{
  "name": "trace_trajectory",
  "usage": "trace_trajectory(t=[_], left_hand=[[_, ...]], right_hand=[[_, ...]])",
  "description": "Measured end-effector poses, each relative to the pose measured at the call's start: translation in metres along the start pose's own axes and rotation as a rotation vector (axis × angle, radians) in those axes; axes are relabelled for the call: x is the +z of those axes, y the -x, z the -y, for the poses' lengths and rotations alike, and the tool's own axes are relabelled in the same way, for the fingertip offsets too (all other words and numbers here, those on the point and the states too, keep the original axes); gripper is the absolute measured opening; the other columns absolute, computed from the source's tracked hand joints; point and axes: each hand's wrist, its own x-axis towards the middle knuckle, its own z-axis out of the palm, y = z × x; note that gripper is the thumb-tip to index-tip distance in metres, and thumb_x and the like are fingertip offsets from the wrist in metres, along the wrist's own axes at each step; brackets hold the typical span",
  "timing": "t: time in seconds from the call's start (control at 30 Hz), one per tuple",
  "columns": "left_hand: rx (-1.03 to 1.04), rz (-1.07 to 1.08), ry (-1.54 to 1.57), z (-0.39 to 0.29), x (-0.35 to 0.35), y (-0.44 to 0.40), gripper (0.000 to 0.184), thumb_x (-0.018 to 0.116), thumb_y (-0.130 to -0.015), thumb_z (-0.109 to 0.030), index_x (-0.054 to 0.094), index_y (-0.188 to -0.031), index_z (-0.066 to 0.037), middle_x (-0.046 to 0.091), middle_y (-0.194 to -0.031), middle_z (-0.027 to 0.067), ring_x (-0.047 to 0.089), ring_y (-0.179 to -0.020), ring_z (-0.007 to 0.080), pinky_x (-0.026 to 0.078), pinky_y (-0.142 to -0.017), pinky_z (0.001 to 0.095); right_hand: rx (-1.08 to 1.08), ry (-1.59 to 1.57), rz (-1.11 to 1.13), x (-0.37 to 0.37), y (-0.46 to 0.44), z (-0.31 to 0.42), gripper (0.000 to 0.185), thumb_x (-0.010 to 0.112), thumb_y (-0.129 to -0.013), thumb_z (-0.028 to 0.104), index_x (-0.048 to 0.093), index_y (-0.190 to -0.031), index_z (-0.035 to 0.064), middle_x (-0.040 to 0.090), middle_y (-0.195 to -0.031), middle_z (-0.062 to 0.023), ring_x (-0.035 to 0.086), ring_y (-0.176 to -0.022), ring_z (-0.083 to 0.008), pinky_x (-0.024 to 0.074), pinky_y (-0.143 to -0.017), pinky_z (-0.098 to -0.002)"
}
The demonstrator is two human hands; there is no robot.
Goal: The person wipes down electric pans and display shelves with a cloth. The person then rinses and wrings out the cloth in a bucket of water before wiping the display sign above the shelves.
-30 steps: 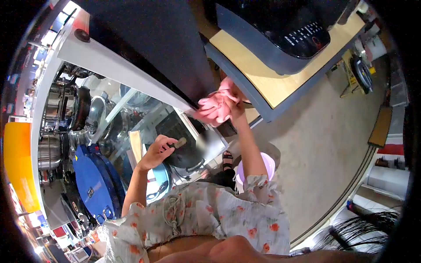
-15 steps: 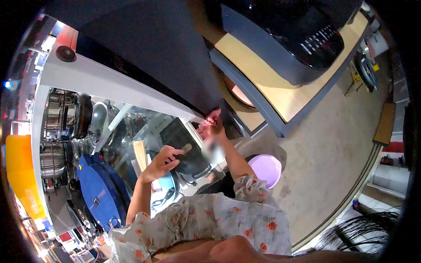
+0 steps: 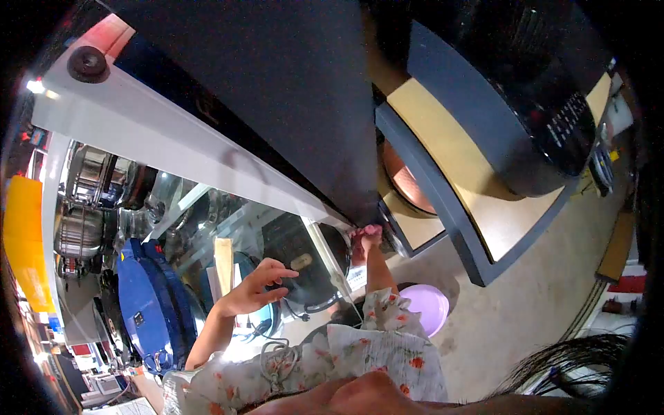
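My right hand [image 3: 372,241] is closed on a pink cloth [image 3: 364,234], pressed low against the corner where the dark panel [image 3: 277,90] meets the white cabinet frame [image 3: 180,149]. Much of the cloth is hidden by the hand and the panel. My left hand [image 3: 261,287] hangs in front of the glass of the cabinet with its fingers apart and nothing in them. Near its fingertips, a small beige oval handle [image 3: 301,262] shows on a dark lid behind the glass.
Steel pots [image 3: 81,232] and a blue round appliance [image 3: 149,304] stand at the left. A purple basin [image 3: 425,309] sits on the floor. At the right, a black appliance [image 3: 539,104] rests on a wooden shelf [image 3: 456,152] with a dark edge.
The view has shifted closer to the panel. My right hand has moved down along the panel's edge with the pink cloth, which now looks more bunched. My left hand's fingers have spread.
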Motion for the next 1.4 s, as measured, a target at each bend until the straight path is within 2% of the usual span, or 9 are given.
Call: trace_trajectory(t=[0.13, 0.27, 0.4, 0.53, 0.67, 0.87, 1.13, 1.3, 1.4], left_hand=[[0.002, -0.01, 0.041, -0.001, 0.001, 0.001, 0.035, 0.064, -0.088, -0.015, 0.058, -0.122, -0.01, 0.045, -0.106, 0.0064, 0.045, -0.097, 0.0187, 0.038, -0.083, 0.0282], [-0.007, 0.005, 0.122, -0.007, -0.002, 0.003, 0.034, 0.063, -0.088, -0.015, 0.058, -0.121, -0.011, 0.045, -0.106, 0.0064, 0.045, -0.097, 0.0195, 0.038, -0.083, 0.0293], [0.011, 0.017, -0.026, 0.0, -0.001, 0.002, 0.035, 0.062, -0.088, -0.015, 0.057, -0.123, -0.012, 0.044, -0.106, 0.0063, 0.044, -0.1, 0.0195, 0.039, -0.084, 0.0297], [0.014, 0.017, -0.045, 0.0, 0.0, 0.003, 0.034, 0.061, -0.088, -0.016, 0.058, -0.121, -0.011, 0.046, -0.105, 0.0065, 0.043, -0.103, 0.0207, 0.038, -0.087, 0.0304], [0.051, 0.014, -0.057, 0.009, 0.002, 0.004, 0.033, 0.061, -0.087, -0.016, 0.059, -0.119, -0.01, 0.048, -0.105, 0.006, 0.043, -0.104, 0.0213, 0.038, -0.089, 0.0299], [0.06, 0.015, -0.048, 0.026, 0.004, 0.003, 0.036, 0.062, -0.088, -0.024, 0.057, -0.121, -0.012, 0.046, -0.104, 0.0065, 0.044, -0.102, 0.0212, 0.041, -0.087, 0.0312], [0.017, -0.031, -0.041, 0.027, 0.01, 0.003, 0.037, 0.062, -0.084, -0.022, 0.059, -0.119, -0.011, 0.044, -0.105, 0.0083, 0.046, -0.097, 0.0203, 0.042, -0.086, 0.0299], [0.071, -0.071, -0.087, 0.025, 0.011, 0.002, 0.035, 0.064, -0.081, -0.022, 0.062, -0.114, -0.011, 0.047, -0.101, 0.009, 0.048, -0.092, 0.0202, 0.042, -0.085, 0.0295], [0.076, -0.1, -0.11, 0.025, 0.013, 0.002, 0.034, 0.064, -0.081, -0.021, 0.062, -0.114, -0.012, 0.047, -0.101, 0.0095, 0.048, -0.092, 0.0202, 0.043, -0.084, 0.0293]], right_hand=[[0.082, 1.127, -0.53, 0.053, 0.018, -0.011, 0.012, 0.048, -0.085, 0.021, 0.05, -0.093, 0.0121, 0.051, -0.082, -0.0075, 0.055, -0.075, -0.0229, 0.0486, -0.066, -0.0389], [0.117, 0.989, -0.046, 0.107, 0.06, -0.001, 0.046, 0.046, -0.089, 0.029, 0.047, -0.13, 0.0068, 0.057, -0.119, -0.0071, 0.058, -0.098, -0.0211, 0.0517, -0.079, -0.0365], [-0.045, 1.41, 0.294, 0.117, 0.086, 0.004, 0.041, 0.049, -0.081, 0.022, 0.056, -0.117, 0.0049, 0.057, -0.116, -0.0111, 0.059, -0.097, -0.0213, 0.0525, -0.076, -0.036], [0.105, 0.881, 0.015, 0.212, 0.111, -0.002, 0.025, 0.051, -0.082, 0.023, 0.06, -0.102, 0.0092, 0.054, -0.099, -0.0077, 0.055, -0.097, -0.0209, 0.0456, -0.086, -0.0342], [0.138, 1.037, 0.359, 0.311, 0.15, 0.02, 0.018, 0.047, -0.095, 0.03, 0.055, -0.103, 0.0163, 0.058, -0.083, -0.0002, 0.056, -0.086, -0.0167, 0.0471, -0.07, -0.0328], [-0.351, 1.35, 0.539, 0.364, 0.163, 0.019, 0.029, 0.056, -0.092, 0.019, 0.048, -0.116, 0.0061, 0.057, -0.107, -0.0089, 0.058, -0.092, -0.0159, 0.0483, -0.076, -0.0281], [-0.783, 1.344, 0.596, 0.522, 0.255, 0.01, 0.028, 0.06, -0.089, 0.014, 0.049, -0.112, 0.0021, 0.057, -0.097, -0.008, 0.054, -0.089, -0.0102, 0.0454, -0.078, -0.0261], [-1.42, 1.723, 0.609, 0.485, 0.215, -0.018, 0.051, 0.067, -0.069, 0.002, 0.047, -0.116, 0.0045, 0.051, -0.102, -0.0185, 0.048, -0.098, -0.0373, 0.0408, -0.082, -0.0443], [-1.232, 1.787, 0.579, 0.422, 0.194, -0.019, 0.042, 0.065, -0.071, 0.004, 0.048, -0.11, 0.0051, 0.05, -0.102, -0.0181, 0.05, -0.095, -0.0367, 0.0419, -0.079, -0.0421]])
